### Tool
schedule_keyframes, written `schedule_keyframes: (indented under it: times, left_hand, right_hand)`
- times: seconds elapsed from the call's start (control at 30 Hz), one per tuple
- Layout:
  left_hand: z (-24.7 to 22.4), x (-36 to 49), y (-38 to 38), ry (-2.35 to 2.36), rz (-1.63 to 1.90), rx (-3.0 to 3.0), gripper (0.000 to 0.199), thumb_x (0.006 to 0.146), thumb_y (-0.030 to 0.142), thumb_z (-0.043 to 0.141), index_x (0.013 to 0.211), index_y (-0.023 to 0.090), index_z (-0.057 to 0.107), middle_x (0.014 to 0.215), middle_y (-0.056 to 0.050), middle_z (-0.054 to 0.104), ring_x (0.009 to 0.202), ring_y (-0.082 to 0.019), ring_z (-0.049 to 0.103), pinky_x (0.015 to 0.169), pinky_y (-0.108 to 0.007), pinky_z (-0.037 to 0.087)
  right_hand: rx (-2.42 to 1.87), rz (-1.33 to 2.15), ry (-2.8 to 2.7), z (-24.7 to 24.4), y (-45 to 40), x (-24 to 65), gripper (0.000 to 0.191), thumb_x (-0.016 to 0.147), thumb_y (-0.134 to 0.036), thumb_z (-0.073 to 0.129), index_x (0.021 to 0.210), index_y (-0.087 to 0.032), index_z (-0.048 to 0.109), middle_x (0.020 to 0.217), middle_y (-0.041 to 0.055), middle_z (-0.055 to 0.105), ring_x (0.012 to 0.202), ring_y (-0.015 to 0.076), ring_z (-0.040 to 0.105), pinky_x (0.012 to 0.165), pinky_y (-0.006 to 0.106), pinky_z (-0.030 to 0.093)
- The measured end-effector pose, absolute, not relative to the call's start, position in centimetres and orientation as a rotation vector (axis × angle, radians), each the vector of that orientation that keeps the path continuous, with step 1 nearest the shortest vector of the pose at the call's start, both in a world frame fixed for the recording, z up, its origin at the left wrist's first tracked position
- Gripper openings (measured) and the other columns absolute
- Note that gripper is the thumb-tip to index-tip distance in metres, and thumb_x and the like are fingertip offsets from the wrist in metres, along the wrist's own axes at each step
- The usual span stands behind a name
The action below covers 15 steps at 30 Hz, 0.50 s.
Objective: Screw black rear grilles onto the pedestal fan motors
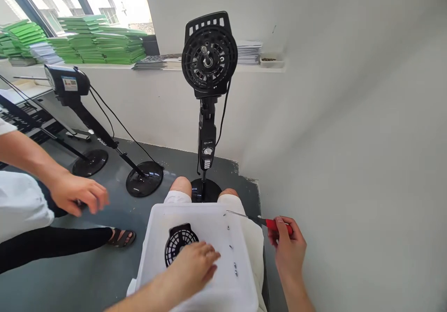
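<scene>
On the person's lap lies a white tray (157, 223). A round black slotted cover (172, 247) rests in it, partly hidden by my left hand (195, 263), which hovers over the tray with bent fingers; whether anything is in them is too blurred to tell. Several small screws (235, 269) lie along the tray's right side. My right hand (288, 240) is closed on the red handle of a screwdriver (270, 224), its shaft pointing left over the tray's upper right corner. Beyond the tray stands a black fan (207, 139) with its motor side exposed.
At the left another person's hand (78, 193) reaches in above the floor. Behind it stands another fan without a grille (73, 86), its round base (145, 179) on the floor. Green stacks (87, 42) and a small box (272, 62) sit on the windowsill; a wall rises at right.
</scene>
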State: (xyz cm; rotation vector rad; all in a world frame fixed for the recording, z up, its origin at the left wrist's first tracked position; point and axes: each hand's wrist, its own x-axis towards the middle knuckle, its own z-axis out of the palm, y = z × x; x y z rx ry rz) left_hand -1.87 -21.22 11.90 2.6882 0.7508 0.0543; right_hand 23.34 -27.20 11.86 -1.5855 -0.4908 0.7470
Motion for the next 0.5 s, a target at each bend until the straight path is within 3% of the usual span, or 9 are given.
schedule_keyframes:
  times: [0.23, 0.37, 0.5]
  left_hand:
    - [7.1, 0.4, -19.6, 0.657, -0.146, 2.785, 0.047, 0.099, 0.018, 0.051, 0.145, 0.012, 0.060, 0.167, -0.020, 0.045, 0.151, -0.031, 0.051, 0.116, -0.041, 0.051]
    - [4.5, 2.9, -17.8, 0.630, -0.152, 2.703, 0.049, 0.095, 0.015, 0.052, 0.143, 0.022, 0.062, 0.146, -0.016, 0.066, 0.133, -0.033, 0.066, 0.101, -0.047, 0.061]
    - [2.0, 4.5, -17.1, 0.634, -0.130, 2.751, 0.037, 0.097, 0.018, 0.052, 0.127, 0.030, 0.071, 0.121, -0.012, 0.075, 0.116, -0.034, 0.073, 0.089, -0.048, 0.065]
  right_hand:
    - [-1.611, 0.855, -0.647, 10.3, -27.9, 22.3, 0.060, 0.075, -0.080, 0.078, 0.080, -0.022, 0.061, 0.054, -0.0029, 0.050, 0.048, 0.0134, 0.041, 0.045, 0.025, 0.034]
    - [-1.630, 0.821, -0.665, 10.5, -28.8, 21.9, 0.049, 0.077, -0.075, 0.077, 0.080, -0.029, 0.063, 0.055, -0.0033, 0.049, 0.047, 0.0181, 0.044, 0.047, 0.031, 0.037]
    - [-1.656, 0.799, -0.681, 10.6, -29.1, 22.0, 0.045, 0.057, -0.077, 0.082, 0.074, -0.040, 0.065, 0.051, -0.0041, 0.049, 0.043, 0.0234, 0.044, 0.044, 0.036, 0.036]
